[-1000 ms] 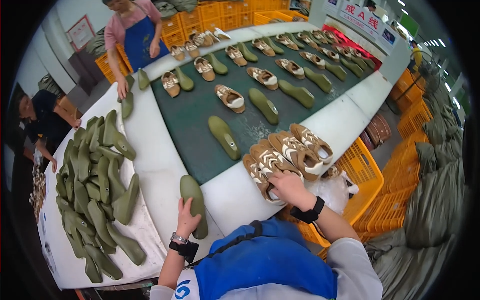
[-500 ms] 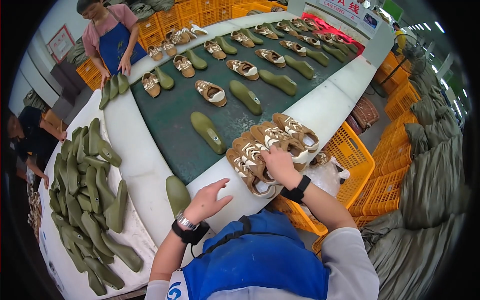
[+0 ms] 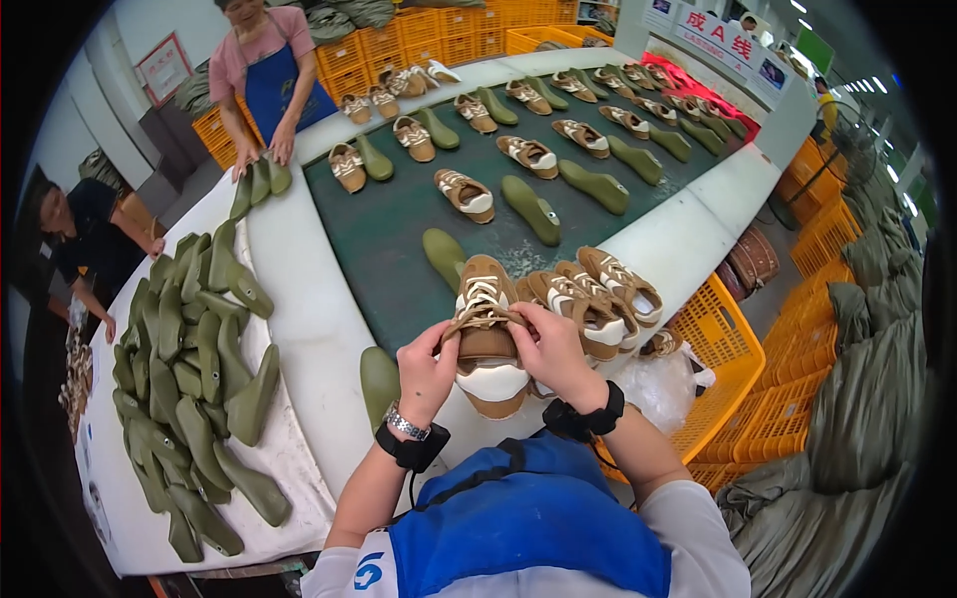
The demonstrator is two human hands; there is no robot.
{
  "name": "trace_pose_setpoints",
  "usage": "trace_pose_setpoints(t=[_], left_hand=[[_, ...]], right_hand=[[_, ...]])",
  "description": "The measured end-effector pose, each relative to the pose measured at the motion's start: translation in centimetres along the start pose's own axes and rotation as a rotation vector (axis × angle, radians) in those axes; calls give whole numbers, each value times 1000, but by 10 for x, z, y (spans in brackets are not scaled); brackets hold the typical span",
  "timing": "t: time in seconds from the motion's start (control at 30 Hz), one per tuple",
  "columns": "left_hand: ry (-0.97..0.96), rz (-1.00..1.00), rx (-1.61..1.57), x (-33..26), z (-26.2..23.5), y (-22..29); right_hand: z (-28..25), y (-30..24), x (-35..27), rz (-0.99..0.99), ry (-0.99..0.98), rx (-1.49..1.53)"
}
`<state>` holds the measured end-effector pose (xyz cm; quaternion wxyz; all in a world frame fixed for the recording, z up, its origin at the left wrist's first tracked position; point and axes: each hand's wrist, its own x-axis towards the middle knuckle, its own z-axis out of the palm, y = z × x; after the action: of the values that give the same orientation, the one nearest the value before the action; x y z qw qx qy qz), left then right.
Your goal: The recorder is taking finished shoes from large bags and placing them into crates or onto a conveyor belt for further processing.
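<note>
A brown and white shoe upper (image 3: 485, 334) with white laces stands toe-away in front of me at the belt's near edge. My left hand (image 3: 426, 371) grips its left side near the collar. My right hand (image 3: 549, 349) grips the right side, fingers at the laces. Both wrists wear dark bands. Several more brown uppers (image 3: 598, 294) lie stacked just right of it. A green shoe last (image 3: 379, 383) lies on the white rim beside my left wrist, and another last (image 3: 444, 256) rests on the belt just beyond the shoe.
The dark green conveyor belt (image 3: 399, 259) carries paired uppers and green lasts away. A heap of green lasts (image 3: 194, 369) covers the white table at left. Orange crates (image 3: 718, 369) stand at right. A person in a blue apron (image 3: 269, 80) works at the far end; another person (image 3: 85, 239) at left.
My left hand left the green last on the rim and joined my right hand on a brown upper, which now sits pulled out in front of me from the stack.
</note>
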<state>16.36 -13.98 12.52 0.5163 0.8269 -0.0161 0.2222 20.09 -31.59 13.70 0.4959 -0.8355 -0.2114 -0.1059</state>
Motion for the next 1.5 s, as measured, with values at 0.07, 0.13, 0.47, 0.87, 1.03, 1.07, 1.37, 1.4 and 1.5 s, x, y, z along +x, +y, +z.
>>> trace_pose_setpoints(t=[0.07,0.13,0.47,0.87,1.03,1.07,1.37,1.4,1.5], left_hand=[[46,-69,-39,-4,-12,1],[58,59,92,-7,-20,-3],[88,67,401,-25,-64,-38],[-354,-373,517,-128,-116,-107],[-140,-510,260,-144,-98,-113],[-88,-505,250,-144,-95,-113],[11,-512,272,-142,-88,-115],[22,-536,259,-141,-87,-115],[14,-568,283,-143,-88,-116]], right_hand=[[10,-10,2,-58,38,11],[14,-21,2,-109,-22,-35],[51,-49,-11,-362,-619,-291],[130,13,171,-164,-847,-397],[210,75,213,-43,-686,-530],[227,90,216,-21,-637,-519],[262,91,183,-139,-791,-257],[268,92,181,-164,-784,-239],[278,94,183,-163,-710,-264]])
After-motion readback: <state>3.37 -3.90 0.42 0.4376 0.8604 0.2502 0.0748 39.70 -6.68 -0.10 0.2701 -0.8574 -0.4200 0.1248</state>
